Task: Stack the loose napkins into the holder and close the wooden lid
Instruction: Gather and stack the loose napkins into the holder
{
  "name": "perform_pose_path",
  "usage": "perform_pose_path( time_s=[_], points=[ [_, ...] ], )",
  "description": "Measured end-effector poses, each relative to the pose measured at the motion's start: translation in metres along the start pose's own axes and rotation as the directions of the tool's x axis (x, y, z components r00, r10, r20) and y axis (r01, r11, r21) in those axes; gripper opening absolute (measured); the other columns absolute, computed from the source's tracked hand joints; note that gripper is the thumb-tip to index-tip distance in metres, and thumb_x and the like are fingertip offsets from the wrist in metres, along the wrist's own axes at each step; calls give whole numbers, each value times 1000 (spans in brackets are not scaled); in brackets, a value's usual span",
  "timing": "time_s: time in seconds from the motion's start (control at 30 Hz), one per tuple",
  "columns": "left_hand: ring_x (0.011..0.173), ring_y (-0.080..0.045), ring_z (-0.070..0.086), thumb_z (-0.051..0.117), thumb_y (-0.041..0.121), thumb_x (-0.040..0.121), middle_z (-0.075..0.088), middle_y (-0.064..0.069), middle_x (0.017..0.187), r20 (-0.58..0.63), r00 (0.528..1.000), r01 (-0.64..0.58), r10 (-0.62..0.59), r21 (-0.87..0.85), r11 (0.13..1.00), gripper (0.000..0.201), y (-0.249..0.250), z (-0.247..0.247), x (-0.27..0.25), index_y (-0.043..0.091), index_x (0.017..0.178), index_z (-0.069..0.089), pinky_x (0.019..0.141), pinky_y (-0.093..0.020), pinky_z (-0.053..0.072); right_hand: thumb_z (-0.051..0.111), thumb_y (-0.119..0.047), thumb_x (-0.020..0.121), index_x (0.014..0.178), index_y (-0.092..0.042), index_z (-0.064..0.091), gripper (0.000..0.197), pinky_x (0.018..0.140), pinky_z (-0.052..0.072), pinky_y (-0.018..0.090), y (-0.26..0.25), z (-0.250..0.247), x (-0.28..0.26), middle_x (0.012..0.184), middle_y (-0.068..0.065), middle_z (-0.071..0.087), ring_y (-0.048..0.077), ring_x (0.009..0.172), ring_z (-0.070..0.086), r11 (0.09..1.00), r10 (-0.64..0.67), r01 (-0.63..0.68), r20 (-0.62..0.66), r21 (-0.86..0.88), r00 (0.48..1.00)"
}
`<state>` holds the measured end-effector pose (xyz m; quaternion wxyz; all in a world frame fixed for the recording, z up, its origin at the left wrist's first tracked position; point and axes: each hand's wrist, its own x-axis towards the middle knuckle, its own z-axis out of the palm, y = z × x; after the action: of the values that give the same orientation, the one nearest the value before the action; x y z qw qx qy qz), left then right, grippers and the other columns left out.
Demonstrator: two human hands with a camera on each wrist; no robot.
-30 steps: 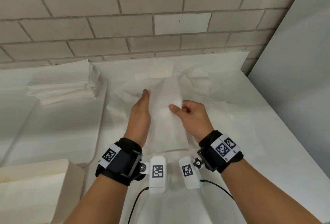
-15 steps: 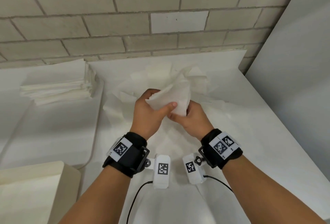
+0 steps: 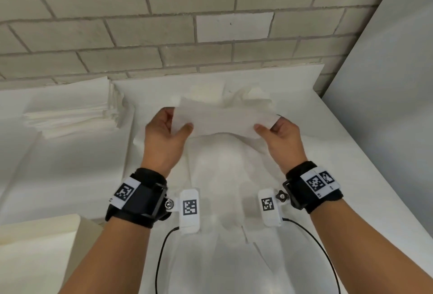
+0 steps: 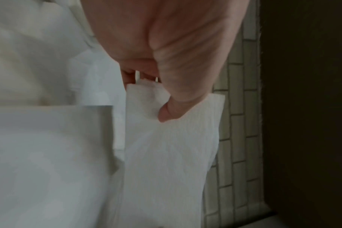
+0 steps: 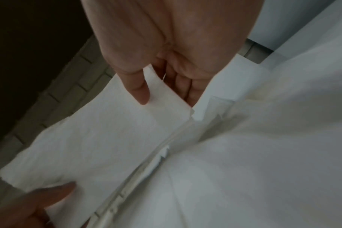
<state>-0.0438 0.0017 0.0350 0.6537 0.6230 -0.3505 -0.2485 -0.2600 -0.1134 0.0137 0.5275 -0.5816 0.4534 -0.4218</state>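
Two hands hold one napkin (image 3: 222, 121) in the head view, stretched flat between them above the bench (image 3: 316, 176). The left hand (image 3: 164, 137) pinches its left end, the right hand (image 3: 281, 139) its right end — thumb on top, fingers below. Under it lie loose napkins (image 3: 234, 93), and a neat stack of napkins (image 3: 70, 113) sits well apart at the left. A pale wooden piece (image 3: 35, 247) at the lower left may be the holder or lid; I cannot tell which.

The left wrist view shows the left thumb (image 4: 170, 114) pressed on the paper near its edge.

Only the right wrist view shows the right fingers (image 5: 187, 88) straight under the sheet, the thumb (image 5: 140, 91) pressing from above.

The napkin looks very light, soft and easy to tear — best held at both short ends, I think.
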Motion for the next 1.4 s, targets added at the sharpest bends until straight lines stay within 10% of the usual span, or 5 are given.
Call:
perform_pose_path(
  time_s=[0.37,0.77,0.93,1.0,1.4],
  points=[
    [114,-15,58,63,3,89,62,4,117,73,997,-25,6,264,964,32,-31,13,4,19,117,58,90,-14,45,65,-5,88,98,-26,66,23,62,47,14,9,19,5,88,-1,67,5,68,62,994,25,-20,45,-107,999],
    [97,-13,67,62,5,94,67,3,106,7,999,-32,31,202,979,39,-23,12,16,15,129,47,76,-7,49,64,-2,89,116,-16,54,32,77,51,11,6,20,17,102,-7,66,0,90,64,995,-47,47,2,-87,999],
    [127,2,52,54,-4,94,50,22,144,144,988,-95,63,225,970,90,-37,6,8,50,153,14,110,-31,43,64,2,88,129,-12,45,47,81,52,12,14,25,12,108,-4,63,-3,94,62,996,-9,13,52,-87,999],
    [130,17,40,52,-7,94,35,45,142,212,972,-161,102,283,946,88,-39,6,5,49,152,18,115,-23,33,64,3,88,129,-14,41,50,72,51,9,19,25,10,106,-1,65,-1,91,63,997,-3,7,47,-75,999],
    [97,19,58,59,-1,95,72,-1,108,273,958,-193,82,410,891,26,-49,3,3,19,99,74,91,1,36,70,-7,86,85,-21,65,15,73,40,5,28,20,10,94,-10,66,12,90,60,941,-61,111,163,-320,985]
  ],
)
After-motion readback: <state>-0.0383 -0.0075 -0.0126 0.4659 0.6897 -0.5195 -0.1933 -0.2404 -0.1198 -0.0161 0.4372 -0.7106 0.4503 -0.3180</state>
